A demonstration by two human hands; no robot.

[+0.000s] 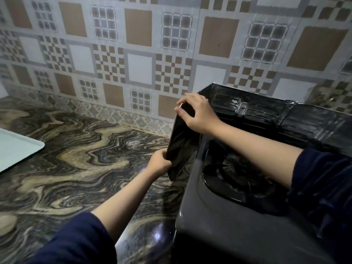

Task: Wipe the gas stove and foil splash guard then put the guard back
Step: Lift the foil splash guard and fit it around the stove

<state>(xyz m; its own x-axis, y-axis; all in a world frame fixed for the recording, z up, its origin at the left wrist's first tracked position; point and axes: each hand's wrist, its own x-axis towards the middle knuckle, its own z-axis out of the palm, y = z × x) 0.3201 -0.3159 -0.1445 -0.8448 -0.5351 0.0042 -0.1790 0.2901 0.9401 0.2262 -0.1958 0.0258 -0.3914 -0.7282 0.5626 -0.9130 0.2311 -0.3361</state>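
Note:
The dark grey gas stove point(224, 231) sits at the right on the marbled counter, its black burner point(236, 174) partly hidden by my right forearm. A shiny dark foil splash guard point(285, 115) stands along the stove's back and wraps round its left side. The left side panel of the guard point(181, 147) stands tilted at the stove's left edge. My right hand point(196, 111) grips that panel's top edge. My left hand point(159, 164) holds its lower front corner. No cloth is in view.
A patterned tile wall point(141, 54) runs behind the counter. The brown swirled marble counter point(76, 159) stretches to the left of the stove. A pale green tray corner point(17, 147) lies at the far left edge.

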